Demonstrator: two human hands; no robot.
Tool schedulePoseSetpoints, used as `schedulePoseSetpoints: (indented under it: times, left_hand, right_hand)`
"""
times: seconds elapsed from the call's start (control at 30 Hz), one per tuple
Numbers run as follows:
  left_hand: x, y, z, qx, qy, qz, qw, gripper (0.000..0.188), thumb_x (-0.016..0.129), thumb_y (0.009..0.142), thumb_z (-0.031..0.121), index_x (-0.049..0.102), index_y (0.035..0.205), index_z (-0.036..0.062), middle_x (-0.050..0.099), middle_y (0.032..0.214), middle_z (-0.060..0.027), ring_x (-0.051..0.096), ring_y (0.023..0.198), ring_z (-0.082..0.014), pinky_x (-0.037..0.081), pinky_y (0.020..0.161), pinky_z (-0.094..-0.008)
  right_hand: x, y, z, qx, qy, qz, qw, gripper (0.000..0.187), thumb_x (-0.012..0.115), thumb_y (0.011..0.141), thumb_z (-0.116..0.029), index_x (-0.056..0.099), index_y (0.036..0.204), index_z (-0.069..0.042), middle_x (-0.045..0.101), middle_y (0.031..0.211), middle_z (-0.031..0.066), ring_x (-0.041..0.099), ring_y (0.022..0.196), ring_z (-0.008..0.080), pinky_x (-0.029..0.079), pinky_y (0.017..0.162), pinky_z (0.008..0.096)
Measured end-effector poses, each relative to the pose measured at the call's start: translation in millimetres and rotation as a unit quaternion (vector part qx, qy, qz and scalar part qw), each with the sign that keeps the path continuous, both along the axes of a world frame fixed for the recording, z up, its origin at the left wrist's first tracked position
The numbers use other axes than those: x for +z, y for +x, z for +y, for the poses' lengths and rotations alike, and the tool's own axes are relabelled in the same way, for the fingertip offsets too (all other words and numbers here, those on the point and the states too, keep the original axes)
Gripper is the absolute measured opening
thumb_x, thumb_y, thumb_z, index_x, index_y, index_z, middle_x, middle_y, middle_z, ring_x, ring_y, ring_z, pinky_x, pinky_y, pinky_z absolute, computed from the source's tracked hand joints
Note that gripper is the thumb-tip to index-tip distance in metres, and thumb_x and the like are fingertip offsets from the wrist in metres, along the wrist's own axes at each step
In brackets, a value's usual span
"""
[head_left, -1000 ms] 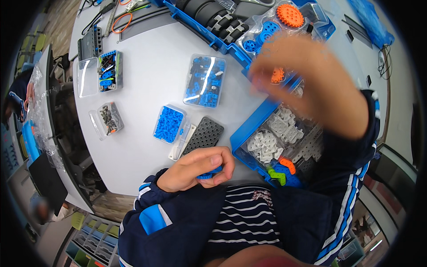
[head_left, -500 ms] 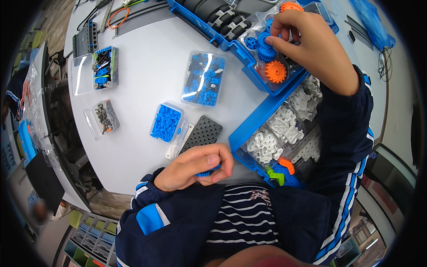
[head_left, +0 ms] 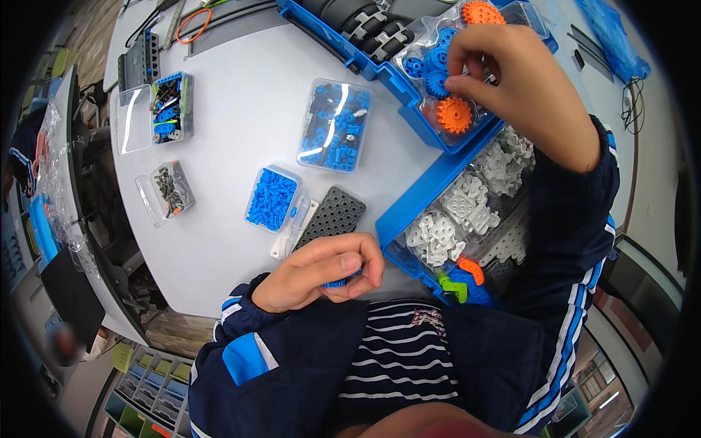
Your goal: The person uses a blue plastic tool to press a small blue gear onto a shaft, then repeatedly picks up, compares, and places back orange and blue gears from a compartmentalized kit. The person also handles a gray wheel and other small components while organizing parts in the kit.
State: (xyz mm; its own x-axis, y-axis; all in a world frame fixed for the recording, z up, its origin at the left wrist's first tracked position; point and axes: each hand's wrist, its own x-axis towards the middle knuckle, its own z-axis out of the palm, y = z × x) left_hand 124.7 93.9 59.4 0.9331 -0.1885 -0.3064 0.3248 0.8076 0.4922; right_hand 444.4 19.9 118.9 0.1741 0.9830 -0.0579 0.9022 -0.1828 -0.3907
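My left hand (head_left: 321, 270) is curled closed near my chest, around a blue gear (head_left: 334, 283) whose toothed edge shows under the fingers; the rest of it is hidden. At the upper right, my right hand (head_left: 485, 69) reaches over a blue bin (head_left: 418, 120) with its fingers bent in a pinch. Its thumb tip is beside a blue toothed gear (head_left: 437, 82) in a clear bag or tray; whatever lies between the fingertips is hidden. An orange sprocket (head_left: 454, 115) lies just nearer to me, and another orange gear (head_left: 482, 12) sits beyond the hand.
A second blue bin (head_left: 409, 196) holds bagged white parts (head_left: 467, 204). On the white table (head_left: 226, 146) are a box of blue pins (head_left: 272, 198), a lidded box of blue connectors (head_left: 336, 124), a grey perforated plate (head_left: 332, 217), and two small open boxes (head_left: 172, 109) at left.
My right hand has shifted slightly to the right over the gears, its thumb now lower beside a different blue gear. My left hand stays in place, still curled around its gear.
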Motion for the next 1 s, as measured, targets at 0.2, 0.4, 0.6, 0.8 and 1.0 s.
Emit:
schedulePoseSetpoints:
  times: [0.2,0.4,0.6,0.8,1.0]
  left_hand:
    - [-0.7,0.7,0.5,0.003,-0.014,0.007,1.000,0.050,0.047,0.109,0.043,0.057,0.101,-0.0058,0.051,0.080,-0.0065,0.037,0.059,-0.0065,0.028,0.050,-0.0232]
    - [0.8,3.7,-3.0,0.052,-0.062,0.046,0.996,0.054,0.043,0.109,0.045,0.054,0.112,-0.0079,0.056,0.087,-0.0125,0.046,0.062,-0.0089,0.036,0.053,-0.0220]
    - [2.2,8.1,-4.6,0.071,0.023,0.036,0.997,0.051,0.042,0.110,0.037,0.051,0.128,-0.0089,0.063,0.110,-0.0241,0.065,0.083,-0.0225,0.048,0.065,-0.0278]
    - [10.3,8.1,-3.8,0.050,0.009,0.070,0.996,0.045,0.040,0.111,0.032,0.052,0.124,-0.0097,0.066,0.104,-0.0292,0.072,0.078,-0.0263,0.049,0.058,-0.0275]
    - [1.3,3.8,3.0,0.027,-0.069,-0.026,0.997,0.048,0.036,0.113,0.039,0.057,0.103,-0.0033,0.066,0.086,-0.0195,0.049,0.049,-0.0100,0.035,0.047,-0.0211]
  right_hand:
    - [-13.8,3.7,7.7,-0.006,0.118,-0.064,0.991,0.017,0.079,0.089,-0.020,0.071,0.095,-0.006,0.055,0.072,0.0019,0.052,0.065,0.0154,0.044,0.061,0.0308]
    - [2.8,4.8,7.0,-0.078,-0.024,0.021,0.996,0.012,0.075,0.088,-0.012,0.070,0.094,-0.003,0.065,0.081,0.0101,0.062,0.077,0.0244,0.049,0.070,0.0338]
    - [22.6,-11.8,13.3,-0.096,0.078,-0.048,0.991,0.013,0.077,0.085,-0.009,0.068,0.088,0.000,0.066,0.081,0.0123,0.065,0.076,0.0226,0.051,0.069,0.0319]
    - [26.9,-10.9,11.1,-0.109,0.122,0.020,0.986,0.013,0.074,0.090,-0.009,0.068,0.093,0.002,0.069,0.082,0.0078,0.065,0.075,0.0158,0.053,0.071,0.0271]
    - [22.1,-7.0,8.7,-0.089,0.057,0.066,0.992,0.019,0.074,0.091,-0.011,0.073,0.105,0.002,0.074,0.084,0.0084,0.066,0.075,0.0164,0.054,0.073,0.0269]
